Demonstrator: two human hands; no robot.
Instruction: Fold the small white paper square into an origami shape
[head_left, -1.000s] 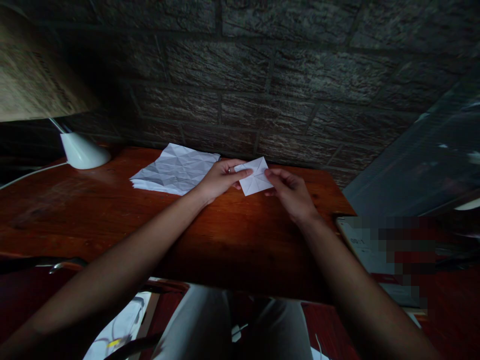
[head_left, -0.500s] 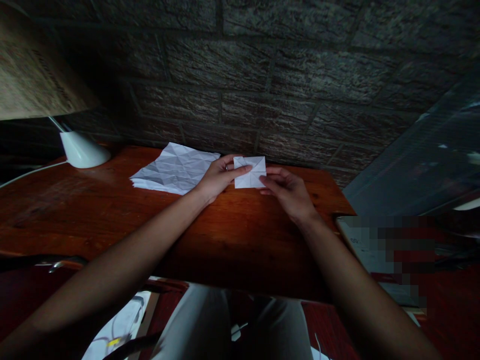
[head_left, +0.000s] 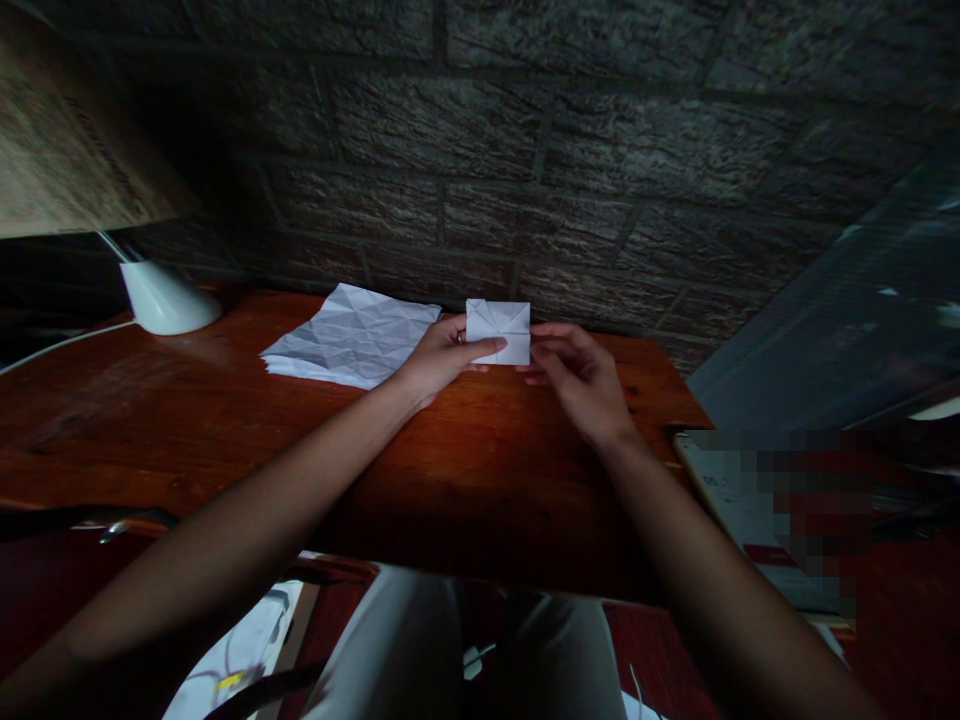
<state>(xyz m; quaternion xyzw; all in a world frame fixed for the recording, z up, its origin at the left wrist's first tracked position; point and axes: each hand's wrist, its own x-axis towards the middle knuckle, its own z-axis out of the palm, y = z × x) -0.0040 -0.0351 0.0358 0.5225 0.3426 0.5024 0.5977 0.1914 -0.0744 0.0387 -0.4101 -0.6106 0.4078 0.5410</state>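
Note:
A small folded white paper [head_left: 508,318] with crease lines is held up above the far part of the table. My left hand [head_left: 442,358] grips its left side, thumb lying flat across the front and the other fingers behind. A ring shows on one of its fingers. At the right edge of the paper is my right hand [head_left: 581,375], its fingers curled and the thumb and index fingertips touching that edge. Left of my left hand lies a stack of creased white paper sheets [head_left: 349,335], its right part partly covered by that hand.
A lamp with a white base [head_left: 169,302] and a fabric shade [head_left: 82,150] stands at the left of the wooden table [head_left: 450,470]. Behind runs a dark brick wall [head_left: 487,130]. Beyond the table's right end is a grey panel [head_left: 810,300].
The folded paper has risen slightly. My left thumb has slid lower on it, and my right thumb has moved off its front to the right edge.

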